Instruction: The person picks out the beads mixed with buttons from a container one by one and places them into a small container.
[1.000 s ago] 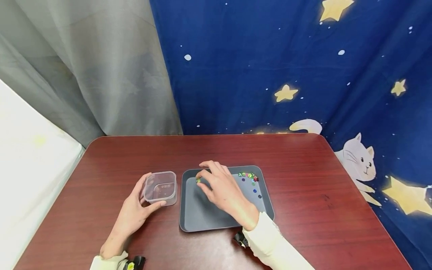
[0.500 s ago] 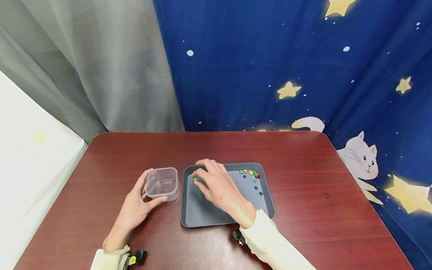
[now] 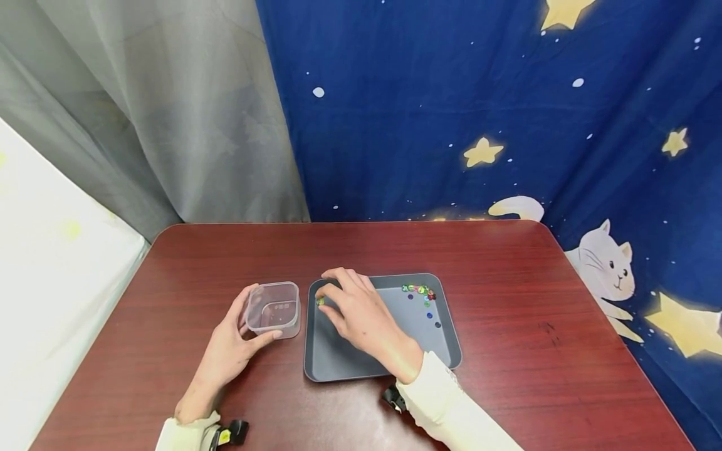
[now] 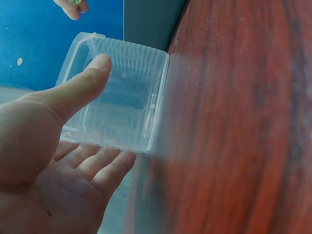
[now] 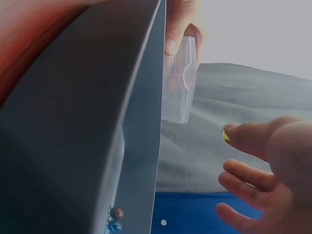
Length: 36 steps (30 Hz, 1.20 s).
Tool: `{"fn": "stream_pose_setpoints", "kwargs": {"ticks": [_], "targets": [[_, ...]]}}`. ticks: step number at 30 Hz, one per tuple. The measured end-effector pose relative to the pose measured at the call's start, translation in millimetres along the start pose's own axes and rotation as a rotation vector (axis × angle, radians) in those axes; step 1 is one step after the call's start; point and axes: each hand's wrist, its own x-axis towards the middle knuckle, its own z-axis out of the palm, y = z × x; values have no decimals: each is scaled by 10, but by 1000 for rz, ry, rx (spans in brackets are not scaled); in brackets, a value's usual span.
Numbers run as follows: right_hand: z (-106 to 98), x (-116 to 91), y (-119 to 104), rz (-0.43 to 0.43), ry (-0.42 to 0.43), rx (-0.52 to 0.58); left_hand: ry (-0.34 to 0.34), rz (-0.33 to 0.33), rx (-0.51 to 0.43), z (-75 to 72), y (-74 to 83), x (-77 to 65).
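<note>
My left hand [image 3: 225,351] holds a clear plastic container [image 3: 291,326] that stands left of the tray. Its thumb lies along the near side of the container [image 4: 124,97] and the fingers reach round the far side. Over the left end of a dark grey tray [image 3: 333,360], my right hand [image 3: 366,321] pinches a small yellow-green bead [image 3: 320,301] between thumb and index finger. The bead [image 5: 225,134] shows at the thumb tip in the right wrist view. The right hand's other fingers [image 5: 243,187] are loosely bent and hold nothing.
Several small coloured beads [image 3: 420,289] cluster in the tray's far right corner, with a few blue ones [image 3: 429,316] scattered nearer. The reddish wooden table [image 3: 536,326] spreads around the tray. Grey [image 3: 225,125] and blue star-print curtains [image 3: 395,125] hang behind it.
My right hand has moved a little left over the tray with the bead, toward the container. My left hand keeps holding the container in about the same place.
</note>
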Motion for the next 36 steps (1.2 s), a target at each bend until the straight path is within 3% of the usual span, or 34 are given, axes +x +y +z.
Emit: {"fn": "stream_pose_setpoints", "kwargs": {"ticks": [17, 36], "targets": [[30, 40, -13, 29, -16, 23, -13, 18, -10, 2, -17, 60], [133, 103, -126, 16, -27, 19, 0, 28, -30, 6, -55, 19]]}}
